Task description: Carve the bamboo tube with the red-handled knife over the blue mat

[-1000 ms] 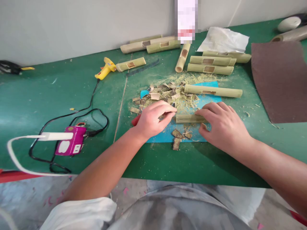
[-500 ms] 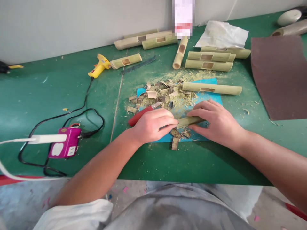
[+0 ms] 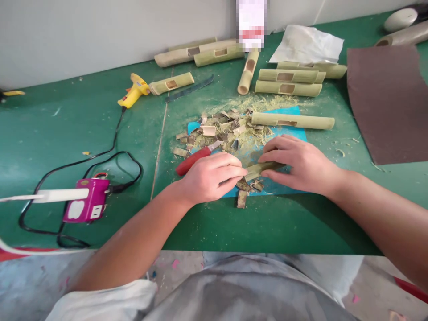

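Observation:
Between my two hands lies a short greenish bamboo piece [image 3: 256, 171] over a blue sheet [image 3: 287, 188]. My left hand [image 3: 214, 176] is closed, its fingertips pinching the near left end of the piece. On the other end, my right hand [image 3: 294, 162] grips it with thumb and fingers. Beside my left hand rests a red-handled knife [image 3: 194, 161], its blade pointing at a heap of bamboo chips [image 3: 220, 127]. Dark offcuts [image 3: 242, 199] lie just below the held piece. Past my right hand is a long bamboo tube [image 3: 310, 121] with a cut window.
Several notched bamboo tubes [image 3: 287, 88] lie farther back. A yellow glue gun [image 3: 133, 91] touches another tube, near a dark flat strip [image 3: 190, 88]. A purple power adapter [image 3: 83, 200] with cords sits left. Brown sandpaper-like sheet [image 3: 388, 102] covers the right side; white paper [image 3: 306, 44] lies behind.
The whole view has shifted slightly left and up. Both hands keep their hold on the bamboo piece, with barely any change in their position on it.

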`<act>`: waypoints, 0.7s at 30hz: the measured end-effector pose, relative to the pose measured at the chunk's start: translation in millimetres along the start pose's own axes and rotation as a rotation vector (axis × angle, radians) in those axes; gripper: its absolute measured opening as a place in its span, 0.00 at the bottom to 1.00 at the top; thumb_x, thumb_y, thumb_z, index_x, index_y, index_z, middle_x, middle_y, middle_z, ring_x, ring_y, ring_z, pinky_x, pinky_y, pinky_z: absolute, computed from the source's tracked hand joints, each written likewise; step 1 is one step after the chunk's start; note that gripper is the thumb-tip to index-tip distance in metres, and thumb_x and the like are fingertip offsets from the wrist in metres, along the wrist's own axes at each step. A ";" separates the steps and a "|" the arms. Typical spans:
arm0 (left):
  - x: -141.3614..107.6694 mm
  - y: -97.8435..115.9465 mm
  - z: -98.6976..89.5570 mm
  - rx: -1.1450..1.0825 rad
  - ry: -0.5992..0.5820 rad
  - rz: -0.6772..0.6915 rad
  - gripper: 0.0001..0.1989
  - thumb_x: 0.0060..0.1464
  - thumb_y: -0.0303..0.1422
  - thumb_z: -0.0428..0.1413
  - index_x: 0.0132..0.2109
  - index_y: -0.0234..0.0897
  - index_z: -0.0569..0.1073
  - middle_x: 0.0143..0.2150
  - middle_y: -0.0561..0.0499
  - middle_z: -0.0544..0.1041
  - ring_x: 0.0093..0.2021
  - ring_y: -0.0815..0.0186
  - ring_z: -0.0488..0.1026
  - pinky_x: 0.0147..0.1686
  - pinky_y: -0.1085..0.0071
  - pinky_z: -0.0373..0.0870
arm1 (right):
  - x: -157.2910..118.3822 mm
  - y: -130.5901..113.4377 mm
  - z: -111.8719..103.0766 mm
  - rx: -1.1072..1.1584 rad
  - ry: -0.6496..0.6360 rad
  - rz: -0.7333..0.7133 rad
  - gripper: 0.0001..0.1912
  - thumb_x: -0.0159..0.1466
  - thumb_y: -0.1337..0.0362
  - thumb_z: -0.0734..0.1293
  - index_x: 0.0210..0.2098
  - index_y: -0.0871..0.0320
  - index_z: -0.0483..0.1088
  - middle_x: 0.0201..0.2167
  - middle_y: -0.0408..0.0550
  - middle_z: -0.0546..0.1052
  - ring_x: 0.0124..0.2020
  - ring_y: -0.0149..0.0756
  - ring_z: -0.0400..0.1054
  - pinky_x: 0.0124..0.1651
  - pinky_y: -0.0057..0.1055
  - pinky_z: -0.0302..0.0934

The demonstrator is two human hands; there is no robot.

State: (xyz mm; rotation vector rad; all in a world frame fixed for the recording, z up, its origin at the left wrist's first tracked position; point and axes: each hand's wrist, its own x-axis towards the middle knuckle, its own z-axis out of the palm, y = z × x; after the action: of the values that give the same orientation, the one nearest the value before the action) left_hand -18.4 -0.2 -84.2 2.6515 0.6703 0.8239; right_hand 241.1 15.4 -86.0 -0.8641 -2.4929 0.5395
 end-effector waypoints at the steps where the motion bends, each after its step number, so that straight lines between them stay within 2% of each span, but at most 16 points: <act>1: 0.3 0.8 0.0 0.004 0.002 -0.001 0.06 0.61 0.25 0.56 0.44 0.36 0.76 0.40 0.46 0.78 0.39 0.68 0.76 0.41 0.71 0.76 | 0.4 0.3 -0.2 0.000 0.005 0.001 0.11 0.64 0.59 0.66 0.41 0.58 0.77 0.41 0.54 0.77 0.41 0.42 0.71 0.45 0.39 0.65; 5: 2.5 5.2 1.9 -0.015 0.036 -0.033 0.03 0.60 0.26 0.57 0.41 0.34 0.76 0.39 0.47 0.78 0.38 0.68 0.76 0.42 0.72 0.75 | 2.0 1.8 0.4 0.010 0.012 -0.001 0.11 0.64 0.59 0.66 0.40 0.59 0.77 0.39 0.54 0.77 0.40 0.42 0.71 0.43 0.39 0.65; 13: 14.2 16.3 5.5 -0.122 0.098 -0.306 0.07 0.58 0.22 0.57 0.38 0.36 0.78 0.36 0.51 0.76 0.37 0.70 0.74 0.40 0.73 0.73 | 3.7 5.9 1.7 0.032 -0.003 -0.001 0.10 0.64 0.58 0.66 0.40 0.55 0.77 0.39 0.51 0.77 0.41 0.40 0.70 0.43 0.37 0.63; 16: 16.1 20.1 8.6 -0.144 0.112 -0.326 0.07 0.57 0.21 0.57 0.39 0.34 0.78 0.36 0.50 0.76 0.36 0.71 0.73 0.38 0.74 0.72 | 4.8 6.5 1.3 0.027 -0.019 0.013 0.11 0.65 0.57 0.66 0.41 0.55 0.77 0.39 0.51 0.77 0.41 0.40 0.71 0.42 0.36 0.63; 19: 15.6 23.8 12.3 -0.138 0.144 -0.315 0.11 0.57 0.20 0.56 0.45 0.34 0.77 0.35 0.51 0.75 0.32 0.73 0.71 0.36 0.75 0.71 | 5.3 6.8 1.5 0.018 -0.009 0.018 0.12 0.65 0.57 0.65 0.40 0.56 0.78 0.39 0.52 0.77 0.40 0.41 0.70 0.41 0.36 0.63; 21: 15.0 26.3 13.6 -0.124 0.156 -0.323 0.11 0.57 0.20 0.56 0.46 0.34 0.76 0.34 0.52 0.75 0.30 0.74 0.69 0.34 0.76 0.70 | 5.2 7.0 2.0 0.016 -0.003 0.018 0.12 0.65 0.58 0.65 0.40 0.57 0.78 0.38 0.52 0.77 0.40 0.41 0.71 0.41 0.36 0.63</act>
State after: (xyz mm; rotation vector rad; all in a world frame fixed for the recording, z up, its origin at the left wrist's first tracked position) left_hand 9.7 -16.7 -77.8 2.3030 1.0182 0.9466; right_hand 239.8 23.4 -89.7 -0.8810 -2.4821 0.5662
